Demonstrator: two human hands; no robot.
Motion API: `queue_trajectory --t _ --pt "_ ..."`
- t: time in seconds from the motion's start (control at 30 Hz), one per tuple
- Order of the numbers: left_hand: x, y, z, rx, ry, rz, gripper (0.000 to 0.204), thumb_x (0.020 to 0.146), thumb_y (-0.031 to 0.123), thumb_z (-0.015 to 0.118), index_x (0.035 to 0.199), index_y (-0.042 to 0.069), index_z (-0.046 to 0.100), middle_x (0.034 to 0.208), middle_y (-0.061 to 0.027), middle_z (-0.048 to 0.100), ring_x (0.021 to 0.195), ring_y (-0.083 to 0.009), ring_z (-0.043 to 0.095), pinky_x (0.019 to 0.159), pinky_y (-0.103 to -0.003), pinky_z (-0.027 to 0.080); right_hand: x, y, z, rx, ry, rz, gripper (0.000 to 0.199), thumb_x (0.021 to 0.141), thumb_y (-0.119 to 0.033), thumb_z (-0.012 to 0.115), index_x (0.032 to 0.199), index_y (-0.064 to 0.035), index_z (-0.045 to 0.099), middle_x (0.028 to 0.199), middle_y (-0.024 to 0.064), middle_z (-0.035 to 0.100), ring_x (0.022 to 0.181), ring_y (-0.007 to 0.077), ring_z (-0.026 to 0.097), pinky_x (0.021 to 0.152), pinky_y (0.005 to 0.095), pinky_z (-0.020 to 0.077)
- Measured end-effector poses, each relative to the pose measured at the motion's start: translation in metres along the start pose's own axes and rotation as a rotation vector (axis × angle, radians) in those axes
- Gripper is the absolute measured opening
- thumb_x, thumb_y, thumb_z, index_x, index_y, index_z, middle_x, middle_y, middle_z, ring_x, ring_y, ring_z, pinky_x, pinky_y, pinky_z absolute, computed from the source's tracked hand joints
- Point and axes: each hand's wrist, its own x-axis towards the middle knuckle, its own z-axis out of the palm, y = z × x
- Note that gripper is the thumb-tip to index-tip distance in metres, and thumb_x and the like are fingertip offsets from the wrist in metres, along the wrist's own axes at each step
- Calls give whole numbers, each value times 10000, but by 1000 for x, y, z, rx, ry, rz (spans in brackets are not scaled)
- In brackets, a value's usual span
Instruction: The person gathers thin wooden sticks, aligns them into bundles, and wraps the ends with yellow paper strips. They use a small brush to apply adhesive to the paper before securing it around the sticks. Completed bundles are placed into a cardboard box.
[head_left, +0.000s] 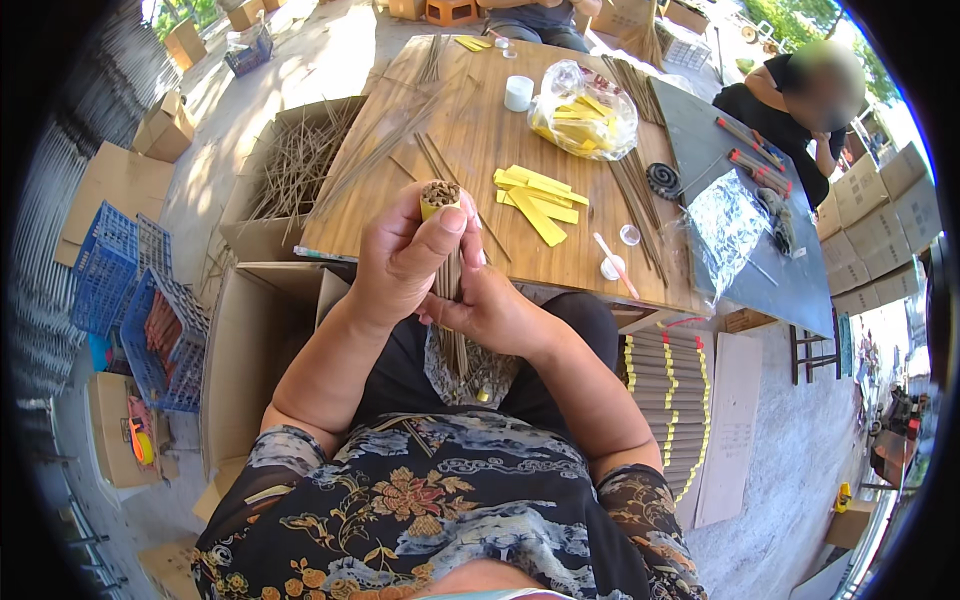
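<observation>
A bundle of thin brown incense sticks point(452, 340) stands roughly upright in front of me, its top end wrapped in a yellow paper band point(430, 209). My left hand point(405, 245) is closed around the banded top, thumb pressed along its side. Lower down, my right hand point(490, 308) grips the same bundle from the right; some of its fingers are hidden behind the sticks. Beyond my hands, several loose yellow paper strips point(540, 200) lie on the wooden table point(470, 110). The lower stick ends hang over my lap.
A plastic bag of yellow strips point(585, 115), a white jar point(518, 93) and a black coil point(662, 180) are on the tables. Cardboard boxes point(265, 350) and blue crates point(165, 340) stand left. Banded bundles point(665, 390) lie at right. Two other people sit across.
</observation>
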Motion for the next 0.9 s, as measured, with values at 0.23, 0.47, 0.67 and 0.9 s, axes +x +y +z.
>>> queue_trajectory --t 0.23,0.47,0.67,0.9 --pt "0 2 8 308 158 -5 118 872 114 502 830 4 505 780 -58 536 625 -125 569 597 -237 464 2 11 7 -213 114 6 461 794 -128 584 1111 86 326 688 226 552 633 364 568 567 383 449" --pt "14 -10 9 388 457 -159 117 818 94 539 762 -9 527 652 -53 555 554 -119 567 557 -238 462 12 36 23 -320 322 45 442 790 -139 581 1064 116 345 667 253 546 626 415 551 540 439 433" --pt "25 -10 -23 16 397 -181 107 778 90 549 709 9 534 641 -80 562 517 -143 542 509 -273 450 16 12 -1 -81 118 14 785 716 -269 706 1277 45 254 1186 274 458 1101 297 478 877 373 385" --pt "26 4 -41 -323 311 -96 160 788 143 579 674 55 510 708 -87 550 533 -164 532 524 -308 464 -5 23 10 549 -79 501 188 818 -178 615 860 -10 542 651 -8 541 581 61 510 559 206 431"
